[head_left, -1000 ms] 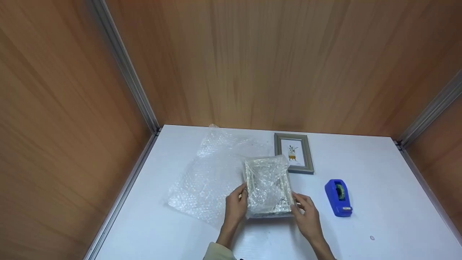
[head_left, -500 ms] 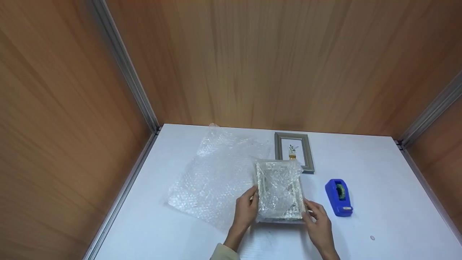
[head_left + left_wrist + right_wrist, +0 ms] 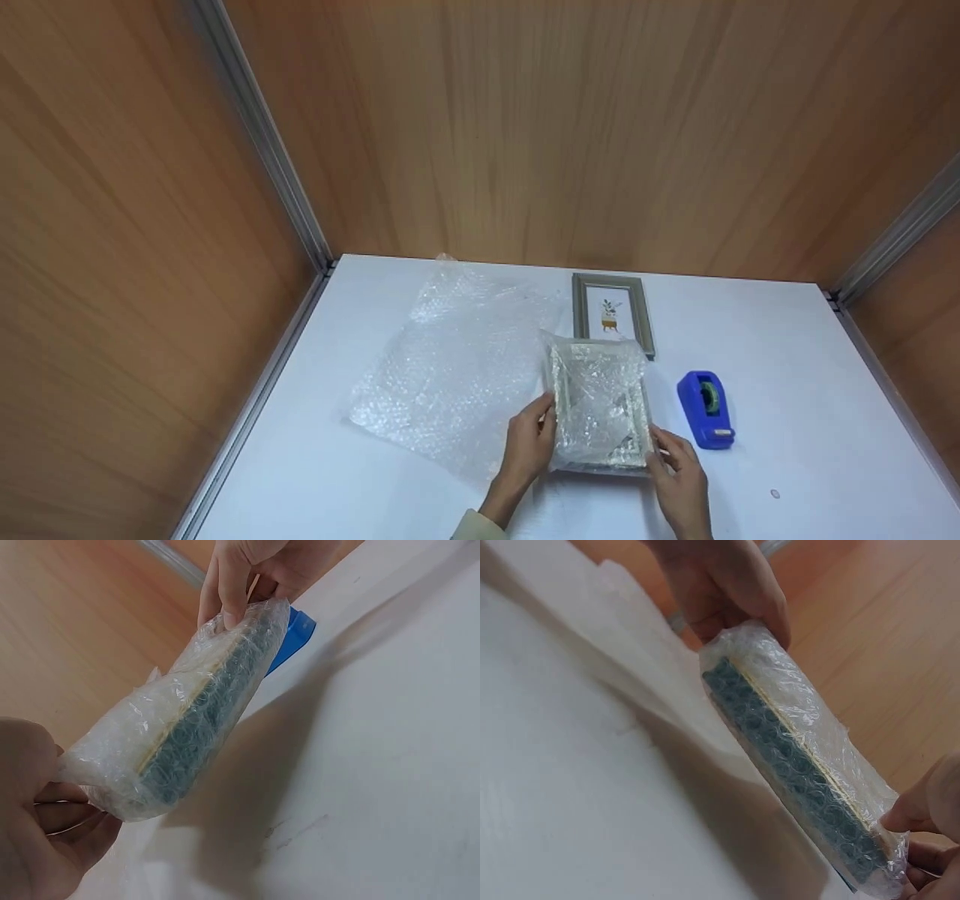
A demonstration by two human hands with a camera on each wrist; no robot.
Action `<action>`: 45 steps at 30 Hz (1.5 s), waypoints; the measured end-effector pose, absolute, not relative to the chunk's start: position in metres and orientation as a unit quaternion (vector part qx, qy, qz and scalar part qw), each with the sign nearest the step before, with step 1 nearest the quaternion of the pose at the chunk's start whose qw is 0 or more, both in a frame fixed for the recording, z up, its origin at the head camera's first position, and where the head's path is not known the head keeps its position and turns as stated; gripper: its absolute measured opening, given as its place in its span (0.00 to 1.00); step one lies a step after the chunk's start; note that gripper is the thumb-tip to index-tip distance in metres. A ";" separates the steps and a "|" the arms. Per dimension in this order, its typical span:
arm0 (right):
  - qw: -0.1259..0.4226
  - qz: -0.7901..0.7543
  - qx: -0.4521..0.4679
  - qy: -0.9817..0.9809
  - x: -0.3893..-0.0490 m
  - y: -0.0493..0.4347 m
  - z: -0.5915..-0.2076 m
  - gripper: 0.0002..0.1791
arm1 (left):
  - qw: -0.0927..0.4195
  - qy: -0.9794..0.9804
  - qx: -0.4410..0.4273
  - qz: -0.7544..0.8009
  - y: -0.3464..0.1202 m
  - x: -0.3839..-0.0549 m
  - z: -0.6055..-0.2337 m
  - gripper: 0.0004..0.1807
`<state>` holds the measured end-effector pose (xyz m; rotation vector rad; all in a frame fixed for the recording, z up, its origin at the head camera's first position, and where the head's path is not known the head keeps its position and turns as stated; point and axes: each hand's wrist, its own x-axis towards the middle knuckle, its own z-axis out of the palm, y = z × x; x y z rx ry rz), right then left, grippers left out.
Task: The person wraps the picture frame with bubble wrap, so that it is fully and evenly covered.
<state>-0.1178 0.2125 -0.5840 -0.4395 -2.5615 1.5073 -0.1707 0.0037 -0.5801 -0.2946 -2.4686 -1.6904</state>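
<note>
Between my two hands is a picture frame (image 3: 600, 405) wrapped in bubble wrap, held above the table. My left hand (image 3: 529, 442) grips its left edge, and my right hand (image 3: 681, 476) pinches the right edge near the lower corner. From the left wrist view, the wrapped frame (image 3: 187, 712) shows a dark side edge through the bubbles, with a shadow below it on the white surface. The right wrist view shows the same wrapped frame (image 3: 795, 765) tilted, a hand at each end. Behind it lies an unwrapped grey picture frame (image 3: 613, 311) with a plant print, its lower part overlapped.
A loose sheet of bubble wrap (image 3: 450, 375) spreads over the left part of the white table (image 3: 300, 465). To the right stands a blue tape dispenser (image 3: 705, 411). Wooden panels (image 3: 525, 135) enclose the back and sides.
Both hands have carried the wrapped frame to the right and slightly toward the person. The loose bubble wrap, the unwrapped frame and the tape dispenser stay where they were.
</note>
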 end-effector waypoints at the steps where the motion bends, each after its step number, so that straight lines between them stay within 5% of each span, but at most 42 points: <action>1: 0.063 0.499 -0.149 -0.851 -0.117 0.213 -0.584 0.21 | 0.066 -0.821 -0.097 -0.559 0.005 -0.170 -0.580 0.17; 12: 0.040 0.510 -0.163 -0.844 -0.109 0.222 -0.586 0.23 | 0.065 -0.826 -0.104 -0.551 0.014 -0.166 -0.586 0.17; 23: 0.092 0.501 -0.176 -0.843 -0.101 0.228 -0.593 0.21 | 0.067 -0.838 -0.118 -0.528 0.024 -0.160 -0.589 0.16; 31: 0.069 0.492 -0.201 -0.844 -0.094 0.234 -0.596 0.22 | 0.018 -0.834 -0.102 -0.542 0.033 -0.159 -0.593 0.16; 45: 0.063 0.493 -0.200 -0.845 -0.089 0.241 -0.602 0.22 | 0.032 -0.844 -0.110 -0.524 0.037 -0.155 -0.598 0.16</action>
